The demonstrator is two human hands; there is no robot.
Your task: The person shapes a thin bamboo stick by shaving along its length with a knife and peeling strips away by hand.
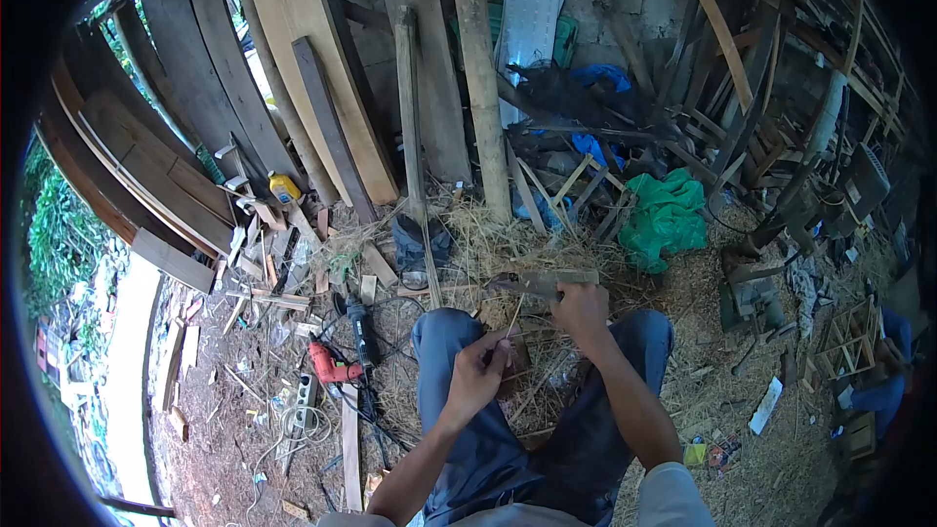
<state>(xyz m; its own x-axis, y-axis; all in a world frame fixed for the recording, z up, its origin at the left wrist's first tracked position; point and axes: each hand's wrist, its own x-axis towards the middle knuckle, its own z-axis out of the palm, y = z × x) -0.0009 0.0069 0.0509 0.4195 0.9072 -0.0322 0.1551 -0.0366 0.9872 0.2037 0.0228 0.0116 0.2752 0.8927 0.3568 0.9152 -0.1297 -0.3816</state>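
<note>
My left hand is closed, pinching a thin pale stick that points up and away from me. My right hand is wrapped around a long, flat, grey-brown tool. This tool lies crosswise just beyond the stick's far end; whether it is a knife or another blade I cannot tell. Both hands are between my knees, above ground strewn with straw and shavings. Whether the stick touches the tool is unclear.
On the left lie a red power drill, an angle grinder, a power strip and cords. Planks and a post stand ahead. A green sack sits right of them. Another person's blue clothing shows far right.
</note>
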